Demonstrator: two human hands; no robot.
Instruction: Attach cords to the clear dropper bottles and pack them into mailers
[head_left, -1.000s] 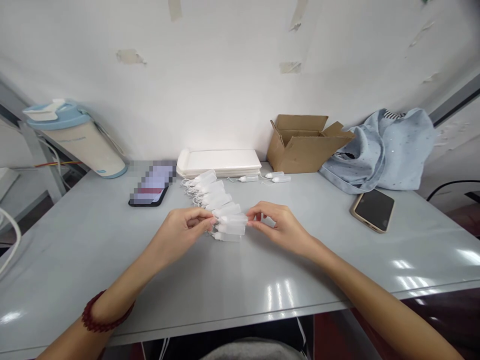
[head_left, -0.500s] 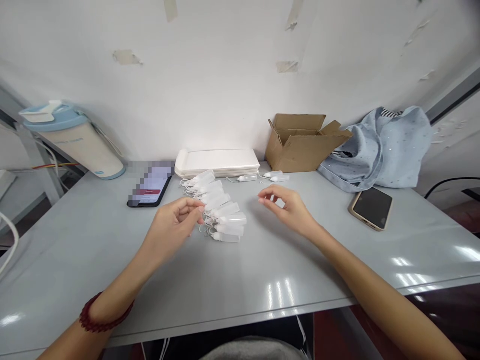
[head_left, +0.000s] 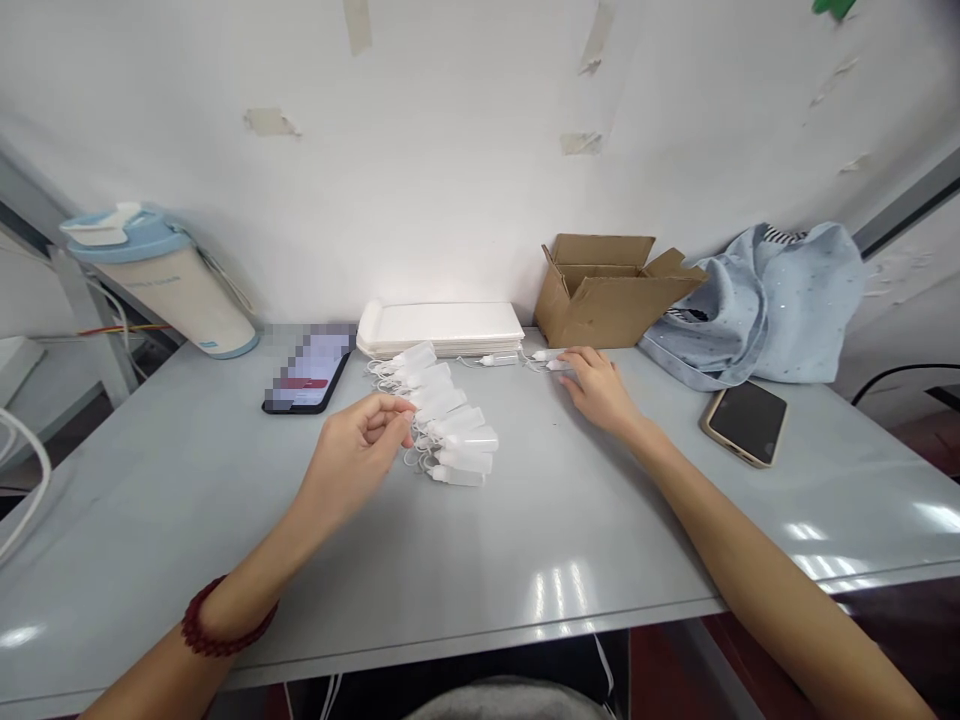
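A slanting row of several small translucent plastic bottles lies on the table, with white string loops at their capped left ends. My left hand is at the loops, thumb and forefinger pinched together; what they hold, if anything, is too small to make out. Farther back on the right, my right hand has its thumb and fingers at the right end of a small plastic bottle, partly covered by the fingers. Another bottle lies just behind it, and a third bottle rests to its left.
Against the wall sit a stack of white trays or boxes and an open cardboard box. A lit phone and a tumbler are at left. At right lie a dark phone and a blue cloth bag.
My right hand has moved back to the bottles near the cardboard box, its fingers coming down on one. My left hand keeps its pinch by the string loops. The view has shifted slightly.
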